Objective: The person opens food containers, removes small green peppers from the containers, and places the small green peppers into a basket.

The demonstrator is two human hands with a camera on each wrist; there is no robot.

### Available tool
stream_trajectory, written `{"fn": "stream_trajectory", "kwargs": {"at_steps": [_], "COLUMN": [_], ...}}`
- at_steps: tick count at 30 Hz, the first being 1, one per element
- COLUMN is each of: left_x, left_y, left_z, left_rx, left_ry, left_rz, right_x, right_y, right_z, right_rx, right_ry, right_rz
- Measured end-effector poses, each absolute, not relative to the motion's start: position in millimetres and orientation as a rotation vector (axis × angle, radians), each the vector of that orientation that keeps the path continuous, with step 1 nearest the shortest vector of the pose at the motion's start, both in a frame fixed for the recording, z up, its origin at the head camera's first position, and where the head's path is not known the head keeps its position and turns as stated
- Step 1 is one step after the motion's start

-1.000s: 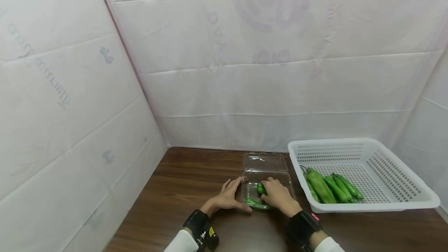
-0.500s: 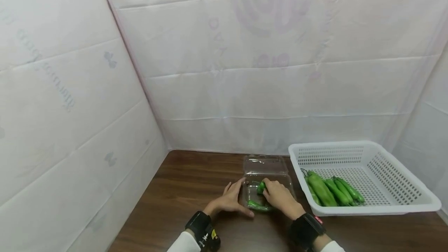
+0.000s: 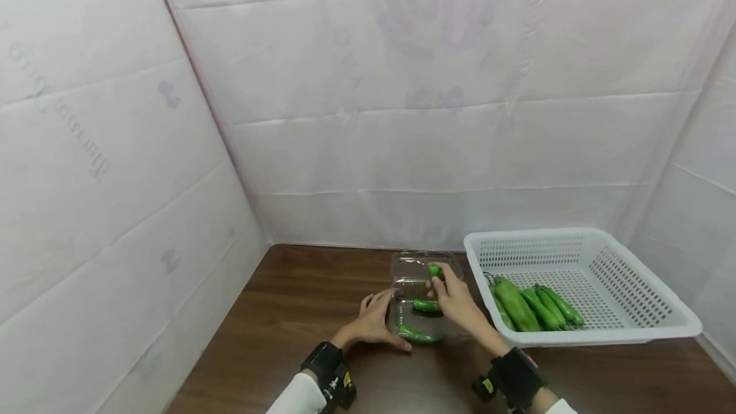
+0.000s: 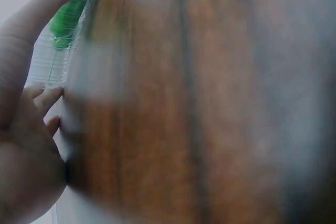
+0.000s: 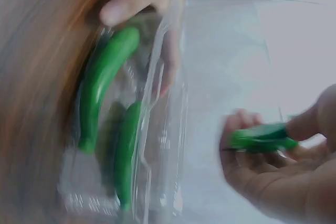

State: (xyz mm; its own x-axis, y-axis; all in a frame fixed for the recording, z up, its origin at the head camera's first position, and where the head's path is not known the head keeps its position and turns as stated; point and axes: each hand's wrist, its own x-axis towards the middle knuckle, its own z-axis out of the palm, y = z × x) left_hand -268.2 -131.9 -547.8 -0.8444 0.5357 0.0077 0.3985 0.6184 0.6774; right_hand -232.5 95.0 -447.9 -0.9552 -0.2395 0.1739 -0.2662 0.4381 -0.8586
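1. The right hand (image 3: pixel 454 296) pinches a small green pepper (image 3: pixel 434 270) between thumb and fingertips, over the far half of the clear plastic box (image 3: pixel 402 273) near the table's (image 3: pixel 299 312) back edge.
2. The pepper looks light, smooth and firm; a mid-body pinch probably suits it.
3. The left hand (image 3: pixel 374 323), fingers loosely spread, rests against the box's left edge.
4. The box seems thin and flexible.
5. Both wrist views are blurred; two more peppers (image 5: pixel 102 85) inside show clearly.

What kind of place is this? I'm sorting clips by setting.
Likely a makeshift produce-packing station: white sheeting screens a wooden table holding a white basket of green peppers and a clear clamshell box.
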Motion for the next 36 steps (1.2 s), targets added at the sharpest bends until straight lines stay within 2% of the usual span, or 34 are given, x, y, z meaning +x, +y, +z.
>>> {"fn": "stream_trajectory", "kwargs": {"at_steps": [6, 10, 27, 36], "left_x": [-269, -270, -269, -267], "left_y": [-134, -135, -132, -133], "left_z": [-548, -549, -552, -555], "left_rx": [0.817, 0.791, 0.825, 0.869], "left_ry": [2.609, 2.612, 2.617, 2.615], "left_rz": [1.075, 1.078, 1.063, 1.067], "right_x": [-236, -239, -233, -230], "right_y": [102, 109, 129, 134], "right_z": [-433, -428, -419, -413], "right_rx": [0.17, 0.172, 0.23, 0.228], "right_ry": [-2.373, -2.285, -2.054, -2.012], "right_rz": [2.295, 2.538, 2.877, 2.854]}}
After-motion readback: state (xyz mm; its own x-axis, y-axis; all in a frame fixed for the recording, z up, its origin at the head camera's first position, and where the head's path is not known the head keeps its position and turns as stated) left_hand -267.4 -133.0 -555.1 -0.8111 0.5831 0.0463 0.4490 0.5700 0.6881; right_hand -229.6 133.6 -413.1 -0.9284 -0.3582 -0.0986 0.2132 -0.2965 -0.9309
